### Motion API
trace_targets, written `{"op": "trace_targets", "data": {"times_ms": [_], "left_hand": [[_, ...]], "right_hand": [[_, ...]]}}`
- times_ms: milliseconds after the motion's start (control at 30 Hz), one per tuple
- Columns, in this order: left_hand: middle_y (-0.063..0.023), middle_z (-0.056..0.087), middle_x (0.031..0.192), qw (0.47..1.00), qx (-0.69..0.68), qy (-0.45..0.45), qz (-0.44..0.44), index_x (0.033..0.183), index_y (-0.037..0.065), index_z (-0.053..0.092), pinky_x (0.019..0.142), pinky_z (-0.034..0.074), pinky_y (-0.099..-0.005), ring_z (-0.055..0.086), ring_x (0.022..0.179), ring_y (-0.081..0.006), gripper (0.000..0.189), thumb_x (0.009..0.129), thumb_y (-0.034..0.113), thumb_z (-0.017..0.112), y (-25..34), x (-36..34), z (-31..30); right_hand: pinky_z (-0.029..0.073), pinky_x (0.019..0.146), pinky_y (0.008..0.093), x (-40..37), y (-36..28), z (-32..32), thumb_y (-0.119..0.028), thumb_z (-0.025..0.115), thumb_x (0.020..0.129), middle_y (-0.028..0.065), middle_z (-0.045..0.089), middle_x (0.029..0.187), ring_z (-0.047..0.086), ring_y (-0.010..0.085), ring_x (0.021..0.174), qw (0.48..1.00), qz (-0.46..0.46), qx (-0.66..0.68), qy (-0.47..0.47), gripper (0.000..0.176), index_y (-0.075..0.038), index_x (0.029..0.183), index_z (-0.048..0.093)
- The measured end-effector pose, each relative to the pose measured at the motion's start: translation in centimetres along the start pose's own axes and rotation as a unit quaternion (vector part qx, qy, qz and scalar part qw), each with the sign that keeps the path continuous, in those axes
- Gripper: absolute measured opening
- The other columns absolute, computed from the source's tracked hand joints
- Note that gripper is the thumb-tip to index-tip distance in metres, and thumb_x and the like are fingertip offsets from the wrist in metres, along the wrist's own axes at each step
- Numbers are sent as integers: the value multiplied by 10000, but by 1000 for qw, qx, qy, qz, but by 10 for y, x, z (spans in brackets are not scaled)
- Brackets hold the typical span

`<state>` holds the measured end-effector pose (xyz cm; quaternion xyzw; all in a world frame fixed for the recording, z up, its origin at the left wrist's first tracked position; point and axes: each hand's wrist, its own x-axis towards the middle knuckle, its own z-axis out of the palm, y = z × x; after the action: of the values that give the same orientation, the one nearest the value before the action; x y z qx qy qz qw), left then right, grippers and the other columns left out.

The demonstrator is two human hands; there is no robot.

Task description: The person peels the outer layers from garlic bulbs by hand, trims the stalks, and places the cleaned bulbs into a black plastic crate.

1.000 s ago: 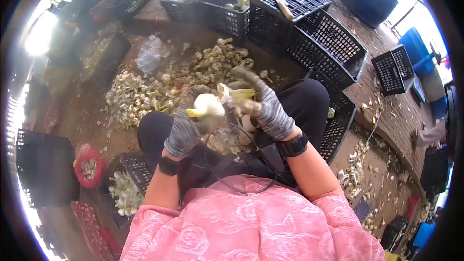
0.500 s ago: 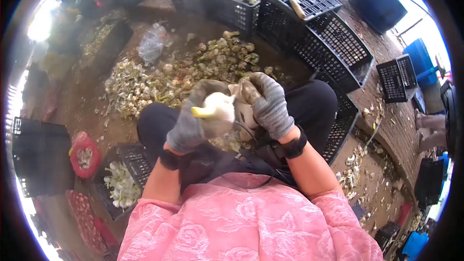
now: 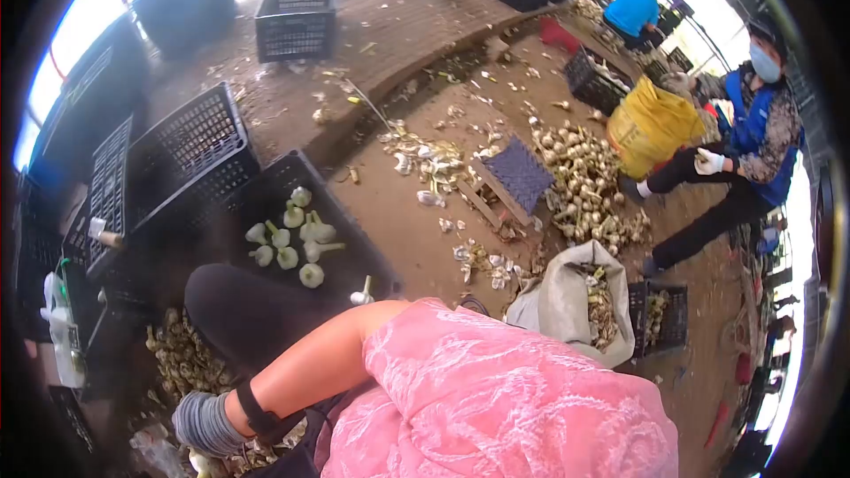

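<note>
My right hand (image 3: 205, 425), in a grey knitted glove, is low at the left of the view, beyond my bent knee. Its fingers are hidden from this angle, and a pale garlic bulb (image 3: 204, 462) shows just below it. Beside the hand lies a heap of untrimmed garlic (image 3: 184, 354) on the ground. Several cleaned garlic bulbs (image 3: 310, 232) with short stems rest in a black crate (image 3: 359, 248) next to my right knee, and one more bulb (image 3: 362, 292) lies near my forearm. My left hand is out of view.
Empty black crates (image 3: 190, 137) stand at the left. Ahead are a low stool with a woven blue seat (image 3: 516, 173), a garlic pile (image 3: 580, 177), a white sack (image 3: 553, 301) and a yellow sack (image 3: 651, 128). A co-worker (image 3: 753, 133) sits at the right; another person (image 3: 632, 9) crouches farther back.
The view has swung far to the right. Both gloved hands were in front of me, the left holding a garlic bulb; now only the right hand shows, at the lower left.
</note>
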<state>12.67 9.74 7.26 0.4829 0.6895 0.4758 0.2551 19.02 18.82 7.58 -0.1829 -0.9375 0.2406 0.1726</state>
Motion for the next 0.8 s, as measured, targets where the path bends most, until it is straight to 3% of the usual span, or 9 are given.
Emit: {"op": "trace_targets", "data": {"times_ms": [300, 400, 533, 600, 633, 700, 733, 767, 800], "left_hand": [[-107, 546, 1090, 999, 37, 3, -5, 1197, 47, 426, 853, 477, -348, 553, 971, -201, 518, 750, 188, 647, 1, 5, 12], [-110, 545, 1097, 999, 37, 11, -2, 1197, 45, 426, 857, 476, -351, 554, 974, -204, 509, 759, 193, 639, -4, 6, 10], [-114, 544, 1107, 999, 24, 29, 0, 1197, 43, 428, 862, 475, -355, 555, 978, -207, 497, 771, 200, 628, -25, 9, -12], [-116, 543, 1112, 989, 131, 50, 41, 1197, 42, 428, 865, 475, -357, 556, 981, -209, 491, 776, 203, 623, -39, 1, -23], [-117, 543, 1114, 973, 213, 56, 63, 1197, 41, 429, 866, 475, -358, 556, 982, -209, 488, 779, 205, 620, -47, 1, -26], [-119, 542, 1119, 914, 388, 92, 75, 1197, 40, 429, 869, 475, -361, 556, 984, -211, 482, 785, 208, 615, -82, -9, -35], [-134, 543, 1142, 991, -54, 108, 59, 1182, 8, 452, 892, 462, -372, 548, 1016, -234, 482, 802, 269, 591, 0, -7, -14], [-137, 561, 1110, 895, -428, 115, -50, 1154, -19, 480, 895, 460, -375, 548, 1013, -256, 452, 803, 248, 578, -9, -8, -14], [-145, 566, 1097, 797, -598, 66, -58, 1111, -25, 519, 899, 459, -378, 546, 1015, -268, 386, 789, 184, 566, 17, -4, -18]], "right_hand": [[478, 531, 359, -9, 22, -21, -168, 652, 588, 150, 615, 661, 622, 297, 632, 982, 98, 153, 49, 199, -27, 728, 639], [460, 549, 345, -34, 22, -51, -221, 673, 591, 169, 604, 673, 611, 314, 658, 873, 97, 466, 106, 248, -35, 753, 647], [416, 543, 373, -24, 27, -8, -102, 599, 605, 142, 520, 608, 516, 267, 574, 831, -29, 491, 260, 118, -29, 696, 585], [401, 526, 348, -30, 64, 8, -41, 480, 722, 58, 471, 621, 459, 194, 572, 923, -151, 135, 328, 83, -31, 702, 560], [421, 553, 316, -29, 89, 43, -72, 430, 800, 50, 541, 681, 482, 172, 616, 953, -95, 217, 190, 174, -24, 749, 589], [489, 692, 284, -51, 62, -36, -174, 477, 874, 64, 602, 926, 579, 137, 831, 788, 136, 597, 67, 220, -9, 969, 588], [488, 676, 276, -53, 43, -51, -170, 450, 888, 55, 609, 853, 588, 143, 748, 793, 98, 579, 160, 217, -8, 947, 582], [483, 643, 273, -49, 38, -52, -157, 460, 855, 70, 596, 832, 580, 128, 751, 748, 147, 639, 106, 207, 5, 885, 585], [484, 651, 263, -48, 52, -32, -148, 462, 861, 70, 592, 832, 579, 127, 744, 838, 97, 524, 118, 196, 9, 907, 570]]}}
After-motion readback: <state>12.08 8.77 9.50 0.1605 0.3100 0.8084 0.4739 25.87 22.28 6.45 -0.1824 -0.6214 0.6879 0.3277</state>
